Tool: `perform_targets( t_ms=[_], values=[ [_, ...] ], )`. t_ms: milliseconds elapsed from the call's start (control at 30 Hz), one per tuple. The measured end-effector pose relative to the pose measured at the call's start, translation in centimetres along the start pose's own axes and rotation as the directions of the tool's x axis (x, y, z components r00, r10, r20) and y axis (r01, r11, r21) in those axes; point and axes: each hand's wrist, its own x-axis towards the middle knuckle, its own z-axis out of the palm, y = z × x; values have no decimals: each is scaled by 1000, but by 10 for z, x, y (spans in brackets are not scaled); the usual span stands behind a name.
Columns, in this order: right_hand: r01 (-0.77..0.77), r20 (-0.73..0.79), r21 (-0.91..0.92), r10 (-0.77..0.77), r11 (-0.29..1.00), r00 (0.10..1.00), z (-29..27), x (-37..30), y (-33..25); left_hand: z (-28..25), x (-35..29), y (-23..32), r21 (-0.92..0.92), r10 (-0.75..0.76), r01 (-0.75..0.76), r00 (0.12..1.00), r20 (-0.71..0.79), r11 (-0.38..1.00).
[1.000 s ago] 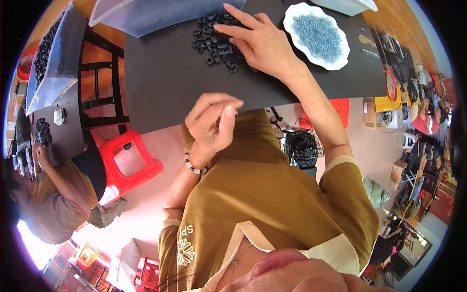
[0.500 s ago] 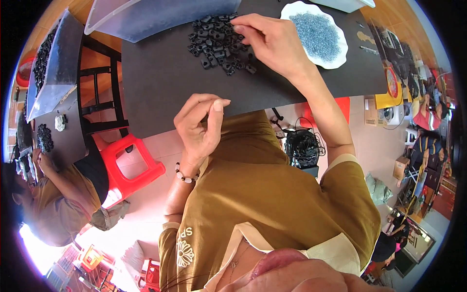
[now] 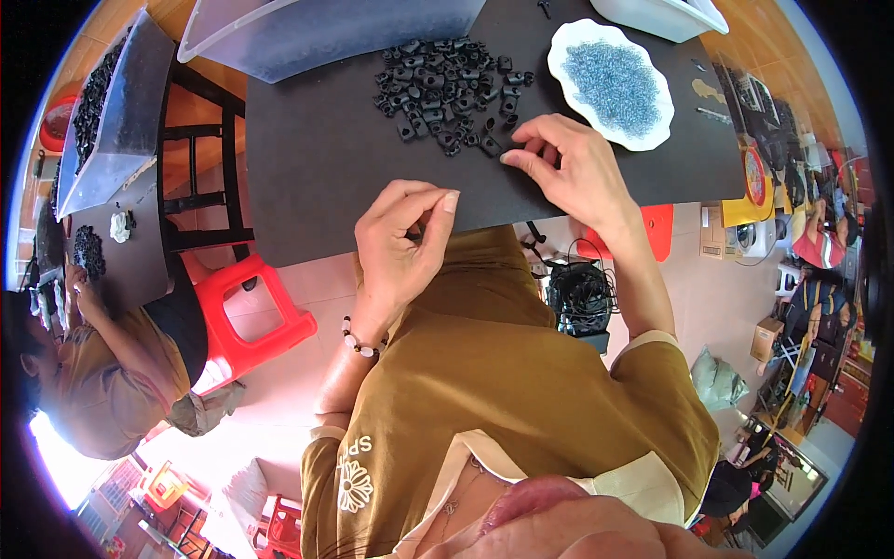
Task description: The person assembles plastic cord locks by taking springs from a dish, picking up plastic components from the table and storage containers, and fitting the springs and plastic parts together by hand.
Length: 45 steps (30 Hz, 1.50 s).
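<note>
Over the table's near edge, my left hand (image 3: 405,242) is closed in a pinch, thumb tip against the forefinger; anything between them is too small or hidden to see. My right hand (image 3: 577,177) is just right of a pile of small black plastic parts (image 3: 438,88), its thumb and forefinger curled towards each other. What sits between those fingertips blends into the dark table and cannot be made out. Beyond this hand lies a white scalloped dish (image 3: 659,135) of tiny clear bluish pieces (image 3: 610,86).
A translucent bin (image 3: 307,47) stands at the table's far left, a white tub (image 3: 684,19) at the far right. Left of the dark table (image 3: 307,186) are a red stool (image 3: 251,317) and a co-worker (image 3: 121,373) at another table. A cable-filled box (image 3: 579,293) is below.
My right hand has drawn back from the pile, towards me and to the right. My left hand stays pinched. The view has shifted slightly.
</note>
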Motion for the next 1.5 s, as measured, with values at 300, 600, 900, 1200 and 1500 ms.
perform_targets(
  t_ms=[300,600,900,1200,1500],
  values=[
    [-1,-132,14,3,1000,991,12,7,0,9,4,8,160,1,-9,999,54,987],
    [184,-182,-178,-216,967,959,21,24,5,5,3,12,122,-16,8,998,66,992],
    [131,-111,456,-90,880,990,8,17,-15,5,12,16,-223,-154,160,987,44,962],
    [246,23,416,-280,876,960,5,-1,-26,1,7,16,-481,-313,412,909,275,774],
    [-47,-295,-289,-43,956,954,-58,7,34,2,6,19,-460,-304,407,910,283,790]
  ],
)
